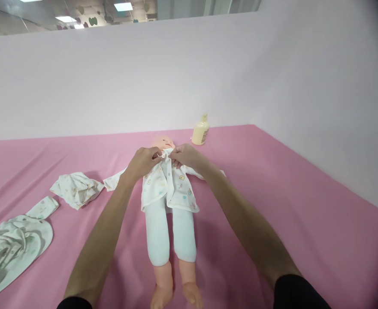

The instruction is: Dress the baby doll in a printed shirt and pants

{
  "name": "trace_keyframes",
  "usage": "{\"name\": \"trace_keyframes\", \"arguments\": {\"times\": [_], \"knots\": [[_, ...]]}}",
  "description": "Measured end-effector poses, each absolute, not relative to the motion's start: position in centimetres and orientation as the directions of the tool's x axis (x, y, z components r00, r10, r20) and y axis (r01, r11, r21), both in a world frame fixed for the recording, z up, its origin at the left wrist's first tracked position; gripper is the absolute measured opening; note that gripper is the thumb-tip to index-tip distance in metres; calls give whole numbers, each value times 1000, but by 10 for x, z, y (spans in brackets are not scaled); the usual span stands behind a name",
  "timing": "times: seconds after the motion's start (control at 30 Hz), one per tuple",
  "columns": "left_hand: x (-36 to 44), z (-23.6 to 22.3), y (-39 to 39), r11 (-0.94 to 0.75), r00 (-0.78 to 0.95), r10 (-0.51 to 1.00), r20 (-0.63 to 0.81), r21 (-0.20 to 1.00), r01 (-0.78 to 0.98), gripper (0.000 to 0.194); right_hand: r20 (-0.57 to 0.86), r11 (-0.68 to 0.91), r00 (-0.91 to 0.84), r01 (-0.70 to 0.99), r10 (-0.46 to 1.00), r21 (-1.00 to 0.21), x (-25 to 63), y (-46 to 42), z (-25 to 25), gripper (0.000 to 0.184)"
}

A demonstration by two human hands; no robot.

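Both hands pinched shut on doll's shirt at collar, left hand & right hand drawing front edges together under chin, doll flat on back mid pink table, legs toward camera, w/ lotion bottle beyond head, spare printed clothes off to left.

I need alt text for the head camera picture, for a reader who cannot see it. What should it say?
Two bare hands, left hand and right hand, pinch the collar of a printed shirt on a baby doll lying face up on a pink sheet. Crumpled printed cloths lie to the left, and a pale yellow bottle stands near the doll's head.
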State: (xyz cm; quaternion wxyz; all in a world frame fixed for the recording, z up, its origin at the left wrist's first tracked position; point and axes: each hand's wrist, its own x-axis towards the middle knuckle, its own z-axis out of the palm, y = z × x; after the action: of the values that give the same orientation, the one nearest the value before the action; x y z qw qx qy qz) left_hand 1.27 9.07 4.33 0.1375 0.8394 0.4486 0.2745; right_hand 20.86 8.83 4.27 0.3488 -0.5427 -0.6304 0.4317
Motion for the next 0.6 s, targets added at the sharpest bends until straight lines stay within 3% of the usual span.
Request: {"name": "trace_keyframes", "arguments": {"times": [0.3, 0.6], "knots": [[20, 39, 91, -611, 486, 789, 377, 395, 686, 22, -37, -5, -209, 150, 977, -989, 209, 92, 39, 16], [21, 38, 91, -625, 503, 776, 381, 364, 690, 25, -33, -5, -233, 122, 972, -993, 212, 96, 35, 16]]}}
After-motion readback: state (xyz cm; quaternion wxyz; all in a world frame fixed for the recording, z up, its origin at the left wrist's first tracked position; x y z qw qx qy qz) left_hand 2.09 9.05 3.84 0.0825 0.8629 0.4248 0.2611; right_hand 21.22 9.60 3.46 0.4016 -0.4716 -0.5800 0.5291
